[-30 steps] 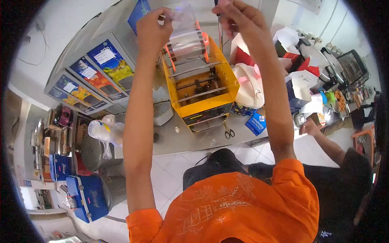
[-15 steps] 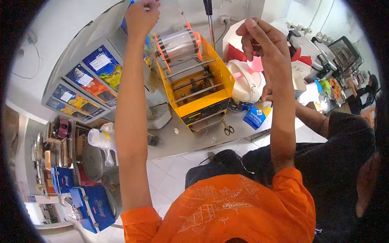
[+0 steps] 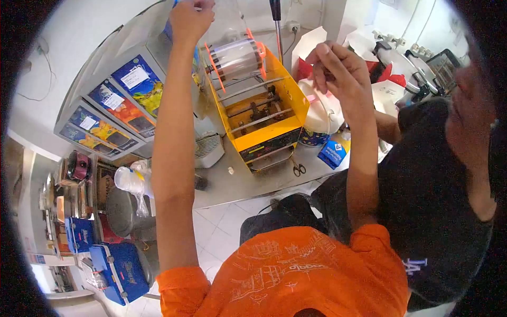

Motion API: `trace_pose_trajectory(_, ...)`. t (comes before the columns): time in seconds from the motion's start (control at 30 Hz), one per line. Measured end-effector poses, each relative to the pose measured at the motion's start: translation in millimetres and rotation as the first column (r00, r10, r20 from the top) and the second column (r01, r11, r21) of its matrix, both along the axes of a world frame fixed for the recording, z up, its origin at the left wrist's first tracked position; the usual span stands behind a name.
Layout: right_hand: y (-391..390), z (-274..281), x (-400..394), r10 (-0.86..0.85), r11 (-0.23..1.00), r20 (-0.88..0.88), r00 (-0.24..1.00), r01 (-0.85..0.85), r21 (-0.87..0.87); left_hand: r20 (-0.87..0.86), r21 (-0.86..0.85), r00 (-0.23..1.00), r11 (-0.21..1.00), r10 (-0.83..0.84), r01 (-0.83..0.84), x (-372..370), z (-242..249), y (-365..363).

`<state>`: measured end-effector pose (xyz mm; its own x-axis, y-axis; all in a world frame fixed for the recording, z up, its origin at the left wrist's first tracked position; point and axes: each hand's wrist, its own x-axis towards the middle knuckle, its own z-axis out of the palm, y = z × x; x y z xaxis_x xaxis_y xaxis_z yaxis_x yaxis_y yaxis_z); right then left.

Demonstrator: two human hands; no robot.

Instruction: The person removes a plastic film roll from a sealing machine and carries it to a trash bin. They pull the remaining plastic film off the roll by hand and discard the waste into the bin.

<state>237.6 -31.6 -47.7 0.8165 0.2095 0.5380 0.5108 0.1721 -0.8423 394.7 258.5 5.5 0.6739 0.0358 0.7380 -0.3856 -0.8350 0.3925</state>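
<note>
My left hand (image 3: pixel 193 22) is raised at the top edge, left of the clear film roll (image 3: pixel 235 57), its fingers closed on something I cannot make out. The roll, between orange discs, sits at the back of a yellow machine (image 3: pixel 268 138) with metal bars. Thin clear film seems to rise above it. To the right, my right hand (image 3: pixel 340 71) is held up over a white-lidded bucket (image 3: pixel 322 113), with thumb and fingers pinched together; what they hold, if anything, is too small to tell.
Scissors (image 3: pixel 299 168) and a blue box (image 3: pixel 334 152) lie near the counter's front edge. Drink dispensers (image 3: pixel 119 98) stand on the left. A co-worker in a black shirt (image 3: pixel 422 185) is close beside my right arm. Blue coolers (image 3: pixel 120 272) are at lower left.
The co-worker has leaned in closer on the right, now covering part of the counter. My right hand has moved slightly down and left, my left hand slightly right.
</note>
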Motion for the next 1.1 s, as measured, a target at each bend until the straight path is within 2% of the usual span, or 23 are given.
trace_pose_trajectory(0.13, 4.7, -13.5, 6.8, -0.049, 0.994, 0.024, 0.998, 0.051, -0.094, 0.023, 0.033, 1.000, 0.999, 0.014, -0.015, 4.9, 1.6, 2.1)
trace_pose_trajectory(0.17, 9.9, -20.5, 4.1, -0.075, 0.997, 0.014, 0.997, 0.075, -0.008, 0.025, 0.033, 1.000, 0.999, 0.014, -0.015, 4.5, 1.8, 1.5)
trace_pose_trajectory(0.2, 11.6, -24.8, -1.6, -0.075, 0.997, 0.016, 0.997, 0.075, -0.007, 0.005, -0.014, 1.000, 1.000, -0.005, 0.005, 3.9, 1.5, 0.9)
trace_pose_trajectory(0.27, 14.4, -33.3, -14.9, -0.030, 1.000, -0.152, 0.988, 0.031, 0.003, -0.011, -0.062, 1.000, 0.998, -0.025, 0.024, 4.8, 2.0, 1.4)
trace_pose_trajectory(0.3, 16.3, -40.1, -20.1, 0.047, 0.997, -0.154, 0.987, -0.037, 0.068, -0.011, -0.063, 1.000, 0.998, -0.021, 0.020, 6.3, 2.1, 2.1)
trace_pose_trajectory(0.4, 15.5, -56.9, -36.0, 0.069, 0.998, -0.207, 0.976, -0.069, 0.008, -0.009, -0.084, 0.999, 0.995, -0.051, 0.050, 21.3, -0.6, 8.2)
trace_pose_trajectory(0.47, 18.2, -60.1, -53.0, 0.025, 0.999, -0.268, 0.963, -0.035, -0.032, -0.007, -0.102, 0.996, 0.991, -0.084, 0.083, 24.2, 1.5, 9.2)
trace_pose_trajectory(0.53, 18.8, -68.2, -64.6, -0.021, 0.997, -0.328, 0.945, -0.002, -0.072, 0.002, -0.029, 1.000, 1.000, 0.007, -0.007, 21.3, 5.4, 7.2)
trace_pose_trajectory(0.67, 8.5, -99.7, -76.5, 0.011, 0.992, -0.423, 0.906, -0.061, -0.106, 0.013, 0.002, 0.998, 0.998, 0.057, -0.057, 24.2, 12.3, 3.4)
trace_pose_trajectory(0.73, 4.8, -116.7, -82.9, 0.000, 0.988, -0.497, 0.868, -0.078, -0.135, 0.080, -0.019, 0.996, 0.999, 0.050, -0.049, 32.5, 12.0, 4.6)
trace_pose_trajectory(0.8, 5.6, -124.8, -91.2, -0.005, 0.993, -0.504, 0.864, -0.056, -0.107, 0.051, -0.002, 0.996, 0.998, 0.069, -0.069, 35.8, 14.3, 5.8)
trace_pose_trajectory(0.87, -0.1, -142.8, -93.3, -0.042, 0.984, -0.513, 0.858, -0.053, -0.168, 0.025, 0.016, 0.996, 0.996, 0.090, -0.090, 40.1, 14.6, 6.5)
trace_pose_trajectory(0.93, -0.8, -149.9, -98.0, -0.044, 0.987, -0.541, 0.840, -0.048, -0.154, 0.165, 0.003, 0.984, 0.998, 0.059, -0.060, 46.3, 12.2, 6.9)
trace_pose_trajectory(0.97, -0.8, -152.8, -100.1, -0.045, 0.989, -0.573, 0.819, -0.044, -0.141, 0.166, 0.001, 0.984, 0.998, 0.059, -0.061, 48.7, 13.0, 7.4)
trace_pose_trajectory(1.07, 0.0, -161.1, -102.0, -0.027, 0.992, -0.578, 0.816, -0.048, -0.114, 0.073, 0.052, 0.996, 0.997, 0.052, -0.055, 48.5, 15.8, 4.5)
trace_pose_trajectory(1.1, 0.3, -163.2, -102.5, -0.027, 0.992, -0.579, 0.815, -0.049, -0.115, -0.017, -0.027, 1.000, 0.999, -0.026, 0.026, 47.2, 14.8, 1.6)
